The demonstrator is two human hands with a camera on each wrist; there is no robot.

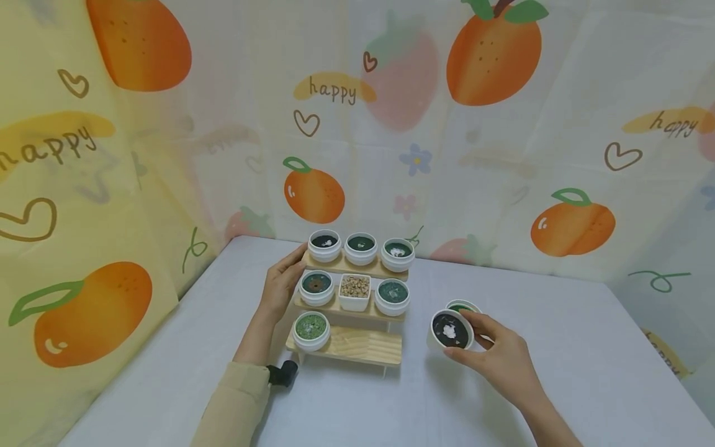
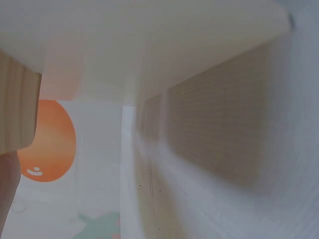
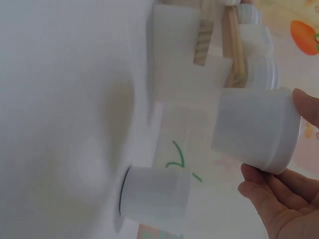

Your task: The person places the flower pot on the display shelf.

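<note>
My left hand (image 1: 281, 287) rests its fingers against the left end of a three-tier wooden display stand (image 1: 363, 344), near the top tier. In the left wrist view, one finger (image 2: 7, 186) touches the end of a wooden board (image 2: 19, 107). Right of the stand, my right hand (image 1: 503, 354) pinches a white cup (image 1: 450, 330) by its rim between thumb and fingers. Dark filling with a white patch shows inside this tilted cup. The right wrist view shows it raised off the table. Behind it stands another white cup (image 3: 157, 194) with green contents, partly hidden in the head view.
The top tier bears three round white cups, including a dark-filled one (image 1: 324, 244). On the middle tier, a square cup of brown granules (image 1: 354, 292) stands between two round cups. A green-filled cup (image 1: 311, 329) sits at the bottom tier's left. A printed curtain (image 1: 357, 161) surrounds the white table (image 1: 184, 354).
</note>
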